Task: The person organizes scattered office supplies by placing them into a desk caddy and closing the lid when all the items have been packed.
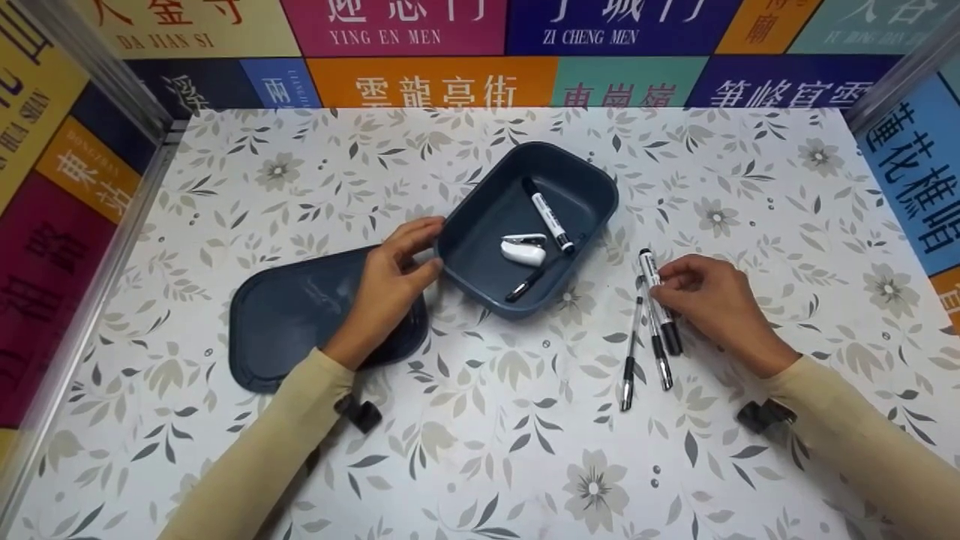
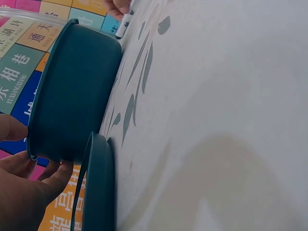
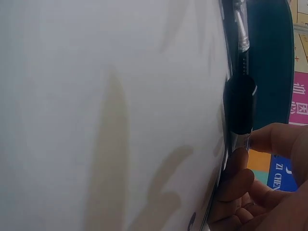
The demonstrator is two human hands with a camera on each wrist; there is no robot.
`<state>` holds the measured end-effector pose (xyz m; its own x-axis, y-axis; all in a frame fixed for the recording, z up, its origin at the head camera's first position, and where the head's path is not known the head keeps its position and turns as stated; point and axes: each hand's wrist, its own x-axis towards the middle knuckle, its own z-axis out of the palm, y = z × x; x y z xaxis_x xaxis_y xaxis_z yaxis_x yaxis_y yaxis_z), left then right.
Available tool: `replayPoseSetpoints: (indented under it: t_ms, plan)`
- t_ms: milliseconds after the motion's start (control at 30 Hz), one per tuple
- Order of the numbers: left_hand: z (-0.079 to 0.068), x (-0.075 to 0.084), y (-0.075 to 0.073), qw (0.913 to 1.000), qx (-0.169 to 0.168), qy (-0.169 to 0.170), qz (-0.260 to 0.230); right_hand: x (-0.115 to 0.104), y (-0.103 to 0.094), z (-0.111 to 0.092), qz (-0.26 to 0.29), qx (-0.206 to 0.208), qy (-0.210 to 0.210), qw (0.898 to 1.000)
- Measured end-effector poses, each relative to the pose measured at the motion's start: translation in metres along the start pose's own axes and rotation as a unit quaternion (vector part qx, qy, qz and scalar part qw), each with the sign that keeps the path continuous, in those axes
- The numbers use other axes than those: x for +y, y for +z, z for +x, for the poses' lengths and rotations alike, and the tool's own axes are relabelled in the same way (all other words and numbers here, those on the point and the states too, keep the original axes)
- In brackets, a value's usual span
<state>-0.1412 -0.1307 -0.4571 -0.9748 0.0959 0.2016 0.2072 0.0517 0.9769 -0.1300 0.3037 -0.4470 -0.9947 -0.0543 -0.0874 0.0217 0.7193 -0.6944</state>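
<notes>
A dark blue plastic box (image 1: 465, 232) stands open, holding a black-and-white marker (image 1: 549, 217), a small white stapler-like item (image 1: 523, 249) and a black pen-like piece (image 1: 525, 283). My left hand (image 1: 394, 281) grips its left corner, thumb and fingers on the rim and outer wall (image 2: 77, 96). On the right, my right hand (image 1: 709, 300) pinches another marker (image 1: 652, 271) between thumb and fingers; its black cap (image 3: 240, 106) shows in the right wrist view. Beside that marker lie two clear pens with black grips, one pen (image 1: 628, 367) at left and the other pen (image 1: 660, 356) closer.
The box's dark blue lid (image 1: 285, 322) lies flat on the left, partly under my left forearm. A flower-patterned cloth (image 1: 517, 420) covers the table. Panels with colourful lettering (image 1: 420, 82) stand along the back and both sides.
</notes>
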Motion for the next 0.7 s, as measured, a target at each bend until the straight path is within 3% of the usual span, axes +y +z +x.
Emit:
replayPoseSetpoints:
  t_ms: [200,700]
  plan:
    - [-0.001,0.001,0.000,1.0000,-0.002,0.000,-0.003,-0.001,-0.002,0.000,0.010,-0.006,0.005,1.000]
    - [-0.001,0.002,0.000,1.0000,0.004,0.006,0.006,-0.010,-0.011,0.000,0.113,-0.013,0.029,0.993]
